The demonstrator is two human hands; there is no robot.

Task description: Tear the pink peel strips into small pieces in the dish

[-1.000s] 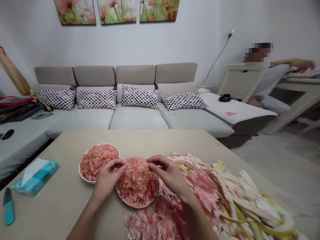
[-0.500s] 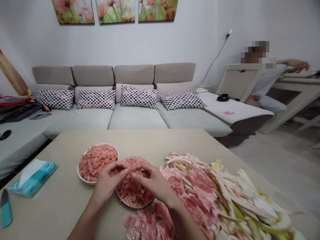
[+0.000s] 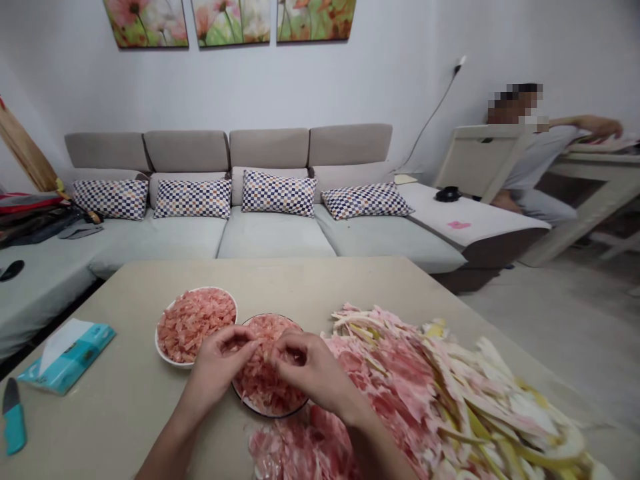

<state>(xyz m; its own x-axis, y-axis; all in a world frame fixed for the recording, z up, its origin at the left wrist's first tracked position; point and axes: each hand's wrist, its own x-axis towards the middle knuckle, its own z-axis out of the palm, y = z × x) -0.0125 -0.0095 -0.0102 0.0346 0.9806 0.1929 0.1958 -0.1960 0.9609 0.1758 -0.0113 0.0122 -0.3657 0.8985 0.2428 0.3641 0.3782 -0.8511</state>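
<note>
My left hand [image 3: 216,368] and my right hand [image 3: 306,371] meet over a dark-rimmed bowl [image 3: 295,408] heaped with pink fruit pulp [image 3: 265,383]. Both hands have their fingers curled in a pinch, fingertips almost touching, around a small bit of pulp that I cannot make out clearly. A white bowl [image 3: 167,355] full of the same pink pulp [image 3: 196,323] stands just left of the hands. To the right lies a big pile of pink, white and yellow peel [image 3: 440,393].
The beige table [image 3: 300,280] holds a blue tissue pack [image 3: 67,355] and a teal-handled knife [image 3: 13,419] at the left. More pink skins [image 3: 295,450] lie at the front edge. Behind stands a grey sofa [image 3: 270,237]; a person [image 3: 543,160] sits far right.
My hands came together from the bowl's two sides to its middle. The right hand has curled tighter in the last half second.
</note>
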